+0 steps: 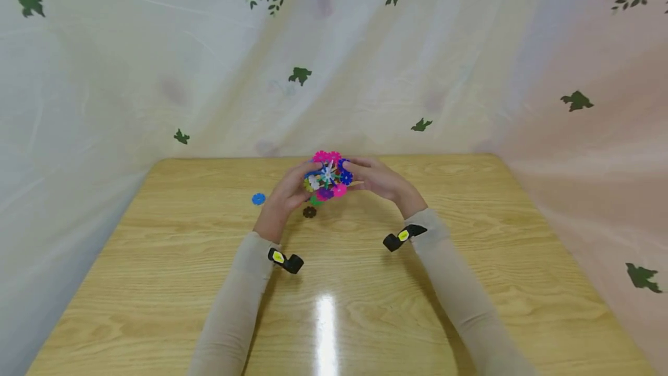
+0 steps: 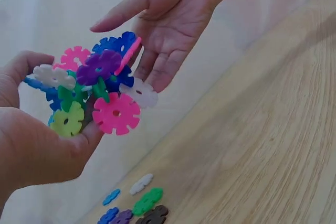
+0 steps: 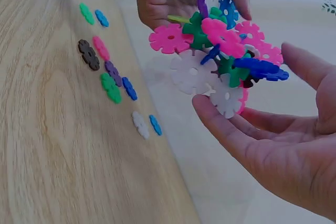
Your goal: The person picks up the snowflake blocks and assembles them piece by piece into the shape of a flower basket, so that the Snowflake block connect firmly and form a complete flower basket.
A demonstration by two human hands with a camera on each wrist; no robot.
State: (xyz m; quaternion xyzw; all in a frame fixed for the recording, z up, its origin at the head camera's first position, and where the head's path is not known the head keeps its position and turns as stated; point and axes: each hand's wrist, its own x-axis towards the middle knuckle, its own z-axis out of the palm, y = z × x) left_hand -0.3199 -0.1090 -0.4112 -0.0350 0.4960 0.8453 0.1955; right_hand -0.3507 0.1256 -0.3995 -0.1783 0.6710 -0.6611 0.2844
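Observation:
A ball-like cluster of interlocking plastic snowflake discs [image 1: 327,176] in pink, blue, white, green, purple and yellow is held up over the far part of the table. My left hand [image 1: 286,191] grips its left side, thumb and fingers around the outer discs. On the other side, my right hand [image 1: 383,181] is spread around the cluster with relaxed fingers. In the right wrist view its fingertip [image 3: 201,102] is right at a white disc [image 3: 227,97], while the thumb stands apart from the blue disc [image 3: 260,68].
Loose discs lie on the wooden table [image 1: 344,283], among them a blue disc [image 1: 258,198], a brown disc [image 1: 309,212] and a green disc [image 3: 111,88]. Several more are scattered near the far edge. A patterned cloth [image 1: 355,74] hangs behind the table.

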